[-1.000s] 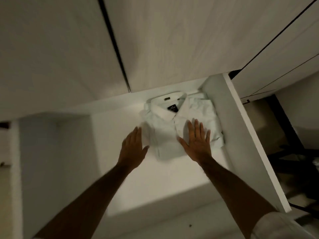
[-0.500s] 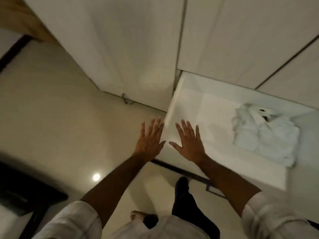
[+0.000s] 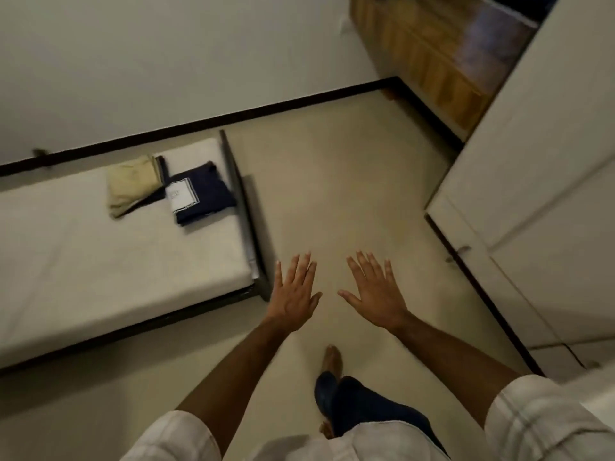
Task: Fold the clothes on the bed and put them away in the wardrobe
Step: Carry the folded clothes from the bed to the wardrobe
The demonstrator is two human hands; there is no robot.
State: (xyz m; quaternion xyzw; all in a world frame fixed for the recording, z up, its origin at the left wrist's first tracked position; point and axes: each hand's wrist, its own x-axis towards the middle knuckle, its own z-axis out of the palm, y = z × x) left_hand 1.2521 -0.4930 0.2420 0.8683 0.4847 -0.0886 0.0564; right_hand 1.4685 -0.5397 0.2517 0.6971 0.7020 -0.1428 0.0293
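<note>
- Left hand (image 3: 294, 292): lower centre of frame, palm down, fingers straight and spread, holding nothing, over bare floor (image 3: 349, 201).
- Right hand (image 3: 374, 292): just right of the left one, same pose, fingers splayed, empty. The two hands are near each other but apart.
- Both forearms bare; white rolled sleeves at the bottom edge.
- Bed (image 3: 83, 277): left half of frame, pale mattress on a dark frame, its corner near the left hand.
- Folded clothes sit at the bed's far end, upper left of frame: a beige folded garment (image 3: 133, 184) and a navy folded garment (image 3: 203, 193) to its right, with a white label or patch showing on it. The beige one overlaps the navy one's left edge.
- Wardrobe (image 3: 532, 194): right side of frame, white panels, doors look closed from this angle; well apart from the clothes.
- Wooden cabinet (image 3: 432, 54): upper right, against the wall.
- Person's leg in dark trousers and a bare foot (image 3: 332, 359) at bottom centre, on the floor.
</note>
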